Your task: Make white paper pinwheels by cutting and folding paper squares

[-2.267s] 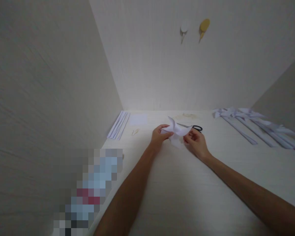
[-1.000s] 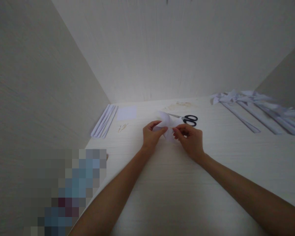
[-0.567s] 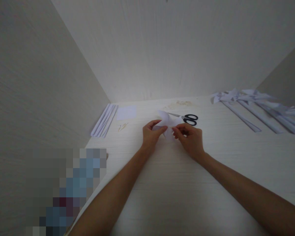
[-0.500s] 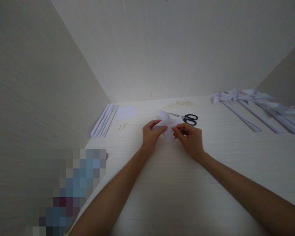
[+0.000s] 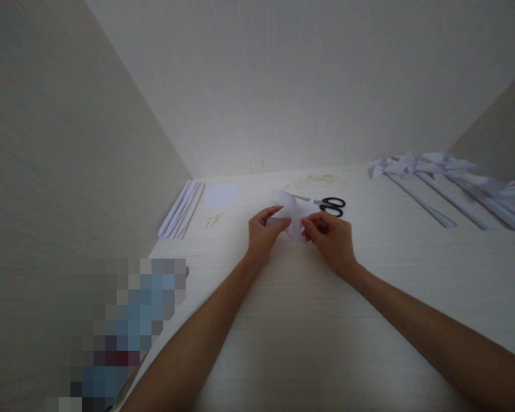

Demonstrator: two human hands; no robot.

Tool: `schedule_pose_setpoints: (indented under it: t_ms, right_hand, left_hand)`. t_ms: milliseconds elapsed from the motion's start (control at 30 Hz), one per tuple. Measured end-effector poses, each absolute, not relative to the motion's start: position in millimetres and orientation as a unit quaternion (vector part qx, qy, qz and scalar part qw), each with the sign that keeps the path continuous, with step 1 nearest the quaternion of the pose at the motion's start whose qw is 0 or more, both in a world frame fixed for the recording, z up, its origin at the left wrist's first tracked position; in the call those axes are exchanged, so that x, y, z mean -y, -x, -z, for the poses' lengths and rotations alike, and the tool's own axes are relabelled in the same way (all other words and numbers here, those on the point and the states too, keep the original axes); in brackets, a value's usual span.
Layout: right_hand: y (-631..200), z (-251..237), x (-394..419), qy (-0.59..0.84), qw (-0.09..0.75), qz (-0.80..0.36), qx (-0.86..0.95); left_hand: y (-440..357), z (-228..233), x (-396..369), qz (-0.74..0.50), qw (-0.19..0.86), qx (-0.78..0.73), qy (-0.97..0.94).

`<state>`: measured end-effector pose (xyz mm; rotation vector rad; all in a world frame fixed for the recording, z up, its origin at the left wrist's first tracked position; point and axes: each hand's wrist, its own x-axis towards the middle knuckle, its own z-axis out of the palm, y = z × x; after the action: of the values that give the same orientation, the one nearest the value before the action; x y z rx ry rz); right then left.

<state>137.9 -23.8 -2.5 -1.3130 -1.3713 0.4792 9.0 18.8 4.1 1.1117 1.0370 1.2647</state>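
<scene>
A white paper pinwheel (image 5: 288,205) with curled blades is held above the table between both hands. My left hand (image 5: 264,230) grips its left side, thumb on the front and fingers behind. My right hand (image 5: 329,236) is closed in a pinch at the pinwheel's right side, close to its middle; anything small between those fingertips is too blurred to make out. Just behind the pinwheel lie scissors with black handles (image 5: 333,202), their blades pointing left and partly hidden by the paper.
Rolled paper sticks (image 5: 181,210) and a square paper sheet (image 5: 220,195) lie at the left, with small thin sticks (image 5: 214,220) below. Pale scraps (image 5: 317,180) lie at the back. Several finished pinwheels on paper sticks (image 5: 429,197) lie at the right. Walls enclose the table.
Both hands keep nearly the same place around the pinwheel. The right fingertips have shifted very slightly, and the paper's blades have tilted a little.
</scene>
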Motion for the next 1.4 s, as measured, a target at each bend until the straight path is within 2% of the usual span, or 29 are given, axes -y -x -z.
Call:
schedule_pose_setpoints:
  t_ms: [267, 467, 767, 1400]
  right_hand:
    - [-138.1, 3.7, 22.4, 0.55, 0.55, -0.257, 0.574]
    - [-138.9, 3.7, 20.9, 0.555, 0.536, -0.253, 0.584]
    - [-139.5, 5.7, 21.4, 0.559, 0.531, -0.206, 0.602]
    - [-139.7, 3.7, 19.8, 0.556, 0.532, -0.24, 0.591]
  left_hand:
    - [-9.6, -5.0, -17.7, -0.552, 0.5, -0.433, -0.508]
    - [-10.3, -6.7, -16.4, -0.556, 0.469, -0.43, -0.535]
    - [-11.3, -8.5, -14.6, -0.544, 0.475, -0.429, -0.542]
    - [-10.4, -6.3, -17.0, -0.549, 0.453, -0.435, -0.552]
